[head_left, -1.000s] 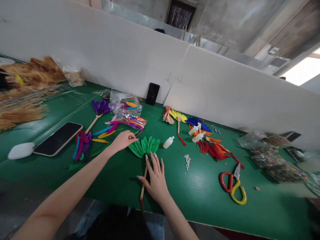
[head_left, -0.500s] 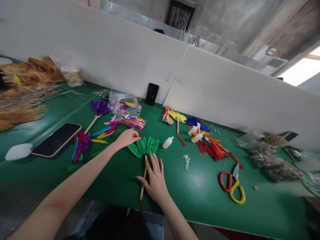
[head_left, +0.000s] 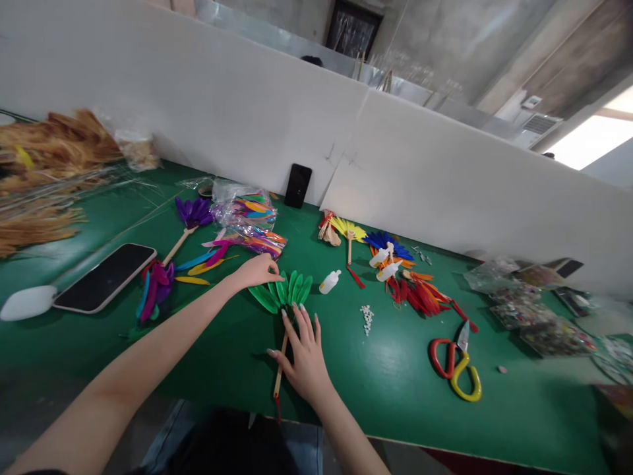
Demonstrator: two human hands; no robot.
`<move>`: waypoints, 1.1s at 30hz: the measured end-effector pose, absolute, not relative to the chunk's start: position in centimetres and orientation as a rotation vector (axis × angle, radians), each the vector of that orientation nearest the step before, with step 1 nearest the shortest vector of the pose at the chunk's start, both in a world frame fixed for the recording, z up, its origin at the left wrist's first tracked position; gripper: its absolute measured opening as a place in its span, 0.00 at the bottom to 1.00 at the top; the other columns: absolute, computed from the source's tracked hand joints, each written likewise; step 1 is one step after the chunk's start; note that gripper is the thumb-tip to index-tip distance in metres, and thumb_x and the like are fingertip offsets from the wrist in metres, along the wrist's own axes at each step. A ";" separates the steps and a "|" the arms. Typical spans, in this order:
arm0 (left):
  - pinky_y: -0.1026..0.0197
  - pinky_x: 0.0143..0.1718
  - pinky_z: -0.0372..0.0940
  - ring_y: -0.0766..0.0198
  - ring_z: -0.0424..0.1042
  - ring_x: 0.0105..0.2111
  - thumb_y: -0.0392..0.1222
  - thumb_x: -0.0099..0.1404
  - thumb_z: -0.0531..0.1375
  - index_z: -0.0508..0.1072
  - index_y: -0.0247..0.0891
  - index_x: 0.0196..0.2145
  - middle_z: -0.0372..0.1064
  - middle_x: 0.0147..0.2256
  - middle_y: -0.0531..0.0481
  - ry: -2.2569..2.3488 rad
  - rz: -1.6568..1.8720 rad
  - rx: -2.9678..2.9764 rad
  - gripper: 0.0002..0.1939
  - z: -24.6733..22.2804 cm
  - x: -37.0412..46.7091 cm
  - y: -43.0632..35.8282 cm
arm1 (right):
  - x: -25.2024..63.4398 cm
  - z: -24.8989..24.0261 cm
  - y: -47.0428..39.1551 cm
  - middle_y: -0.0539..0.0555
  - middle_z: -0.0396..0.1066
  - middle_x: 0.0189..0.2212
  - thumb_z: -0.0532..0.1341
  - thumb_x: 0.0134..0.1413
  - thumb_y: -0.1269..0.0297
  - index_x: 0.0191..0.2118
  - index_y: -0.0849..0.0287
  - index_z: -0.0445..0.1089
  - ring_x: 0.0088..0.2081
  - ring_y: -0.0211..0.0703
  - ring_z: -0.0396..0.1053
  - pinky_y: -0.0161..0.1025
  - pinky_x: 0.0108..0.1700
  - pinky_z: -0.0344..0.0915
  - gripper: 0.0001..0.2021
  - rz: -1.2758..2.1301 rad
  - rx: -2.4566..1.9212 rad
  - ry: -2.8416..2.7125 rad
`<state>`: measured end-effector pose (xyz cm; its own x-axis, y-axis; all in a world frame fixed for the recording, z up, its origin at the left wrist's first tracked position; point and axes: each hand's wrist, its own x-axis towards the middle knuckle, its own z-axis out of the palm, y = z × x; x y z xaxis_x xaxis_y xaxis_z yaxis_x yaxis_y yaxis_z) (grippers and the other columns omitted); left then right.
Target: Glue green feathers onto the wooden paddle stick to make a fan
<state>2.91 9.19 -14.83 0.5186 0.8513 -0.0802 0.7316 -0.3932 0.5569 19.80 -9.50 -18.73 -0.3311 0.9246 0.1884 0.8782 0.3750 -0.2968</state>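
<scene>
A small fan of green feathers (head_left: 295,285) lies in front of me, its wooden handle (head_left: 279,369) pointing toward me with a red cord at the end. My left hand (head_left: 257,270) comes in from the left, thumb and forefinger pinched at the tip of a green feather on the fan's upper left edge. Stretched fingers of my right hand (head_left: 307,359) press down on the base of the feathers. Its thumb reaches out to the left across the handle, and its palm hides some of the table. A white glue bottle (head_left: 330,282) lies right of the fan.
Scissors (head_left: 459,369), white beads (head_left: 366,319), a yellow fan (head_left: 349,229), a blue fan (head_left: 390,244) and red feathers (head_left: 425,295) lie to the right. A purple fan (head_left: 192,212), bagged feathers (head_left: 252,218) and a large phone (head_left: 105,277) are left. A white partition (head_left: 237,112) stands behind.
My left fingertips have moved slightly right and down against the feathers. My right hand keeps its place on the fan. The whole view has shifted a little.
</scene>
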 end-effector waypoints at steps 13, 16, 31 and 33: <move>0.63 0.29 0.55 0.63 0.65 0.27 0.56 0.56 0.58 0.75 0.37 0.24 0.63 0.28 0.49 1.248 0.357 2.179 0.19 -15.3 2.6 8.5 | 19.8 -18.4 -9.4 0.55 0.46 0.65 0.48 0.62 0.51 0.66 0.58 0.38 0.65 0.50 0.43 0.62 0.62 0.43 0.32 0.211 -1.519 -2.365; 0.63 0.29 0.56 0.63 0.65 0.27 0.57 0.56 0.58 0.75 0.37 0.24 0.63 0.28 0.49 1.251 0.376 2.169 0.19 -15.6 2.5 8.5 | 19.8 -18.4 -9.4 0.56 0.46 0.65 0.48 0.63 0.51 0.66 0.58 0.37 0.65 0.50 0.43 0.62 0.62 0.42 0.32 0.219 -1.520 -2.372; 0.63 0.28 0.56 0.63 0.64 0.27 0.62 0.56 0.56 0.76 0.38 0.25 0.63 0.27 0.50 1.280 0.429 2.148 0.23 -16.8 2.1 8.9 | 19.7 -18.6 -9.4 0.57 0.46 0.65 0.49 0.62 0.52 0.67 0.60 0.37 0.65 0.49 0.43 0.60 0.63 0.44 0.33 0.193 -1.508 -2.371; 0.63 0.28 0.55 0.63 0.64 0.27 0.62 0.56 0.55 0.76 0.38 0.24 0.63 0.26 0.49 1.282 0.431 2.152 0.24 -16.9 2.1 9.0 | 19.7 -18.6 -9.4 0.57 0.46 0.65 0.49 0.62 0.52 0.67 0.60 0.36 0.65 0.49 0.43 0.60 0.63 0.44 0.33 0.194 -1.505 -2.373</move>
<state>2.13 9.01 -16.86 0.4829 0.8754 -0.0229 0.6840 -0.3607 0.6341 19.72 -9.44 -18.59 -0.3913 0.8989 0.1970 0.8549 0.4344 -0.2838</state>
